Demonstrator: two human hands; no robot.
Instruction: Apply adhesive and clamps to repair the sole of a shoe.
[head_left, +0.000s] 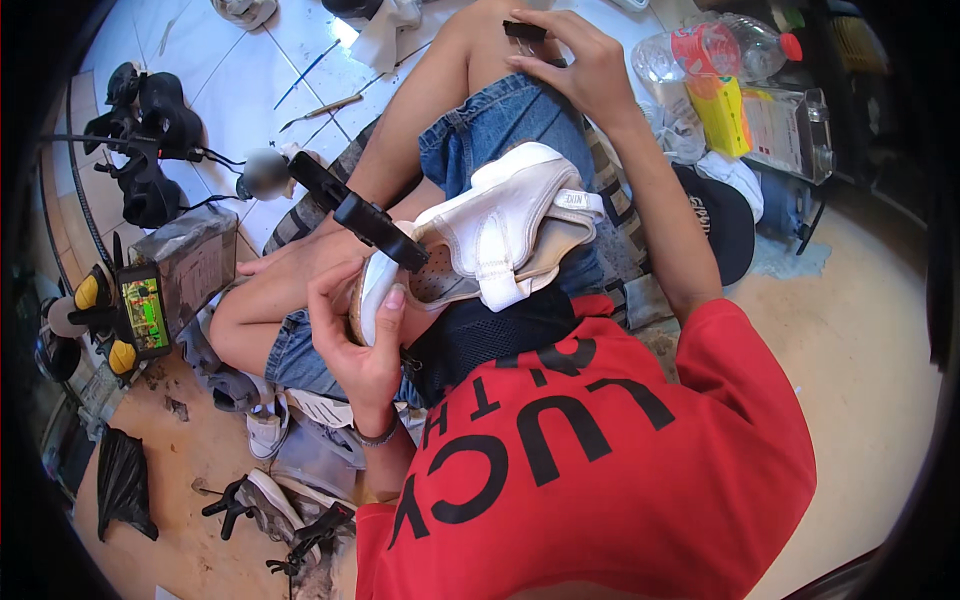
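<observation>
A white shoe [505, 215] with beige lining and a wide strap lies tilted across my lap. My left hand [365, 335] grips its end nearest me on the left, thumb on the white edge. A black clamp [365, 218] sits on the shoe just above that hand, its long arm pointing up and left. Away from the shoe, above my raised knee, my right hand [585, 65] pinches a small black clip [524, 35], which looks like a binder clip with metal handles.
Plastic bottles [705, 50], a yellow box [718, 115] and a dark cap [715, 225] stand at the right. Thin tools [320, 112] lie on the far tiles. At left are a small lit screen [145, 315], a black bag [127, 485] and a clamped shoe [275, 505].
</observation>
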